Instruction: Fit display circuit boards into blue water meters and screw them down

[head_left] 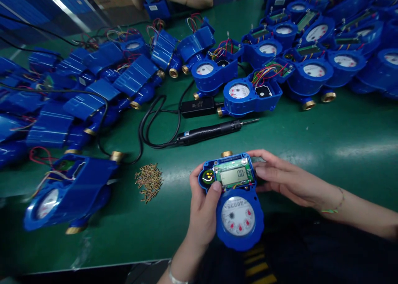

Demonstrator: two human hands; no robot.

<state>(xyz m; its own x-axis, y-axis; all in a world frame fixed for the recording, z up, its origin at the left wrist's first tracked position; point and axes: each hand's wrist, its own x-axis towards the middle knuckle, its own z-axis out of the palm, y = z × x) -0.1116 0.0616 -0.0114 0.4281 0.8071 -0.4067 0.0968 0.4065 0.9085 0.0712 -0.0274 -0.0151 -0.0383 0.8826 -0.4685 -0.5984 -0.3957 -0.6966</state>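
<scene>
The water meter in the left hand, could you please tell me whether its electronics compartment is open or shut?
Open: on the water meter, the green circuit board and LCD lie uncovered.

Blue meter, open-topped, LCD showing digits, dial up, between left fingers and right fingers.

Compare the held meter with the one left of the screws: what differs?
The held meter is in the left hand; the other meter rests on the table. The other meter's wires loop out; the held meter's sit inside. Both have blue housings, round dials and brass fittings.
</scene>
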